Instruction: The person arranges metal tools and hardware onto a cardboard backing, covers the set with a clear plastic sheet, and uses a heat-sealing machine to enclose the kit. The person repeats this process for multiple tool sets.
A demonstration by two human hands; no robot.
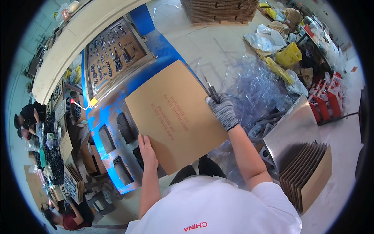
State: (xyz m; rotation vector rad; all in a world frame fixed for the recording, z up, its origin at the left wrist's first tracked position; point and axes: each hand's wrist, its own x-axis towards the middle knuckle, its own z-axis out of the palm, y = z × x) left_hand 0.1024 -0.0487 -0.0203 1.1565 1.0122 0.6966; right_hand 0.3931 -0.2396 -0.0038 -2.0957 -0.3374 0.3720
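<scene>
A flat brown cardboard panel (175, 117) with red print is tilted in front of me, above the blue machine's near edge. My bare left hand (148, 151) is closed on its lower left edge, thumb lying over the face. At the panel's right edge is my right hand (223, 111) in a grey knit glove. Its fingers are wrapped round a dark-handled tool with a slim metal tip (210, 89), which points up and away. The tool's exact kind is unclear. Whether the gloved fingers also grip the panel is partly hidden.
Beyond the panel, the blue machine (165, 45) carries a tray of small metal parts (111, 54). Clear plastic wrap (253, 85) heaps at the right, near red boxes (327, 95). Cardboard sheets (306, 175) stand lower right. Other people (74, 218) work at the far left.
</scene>
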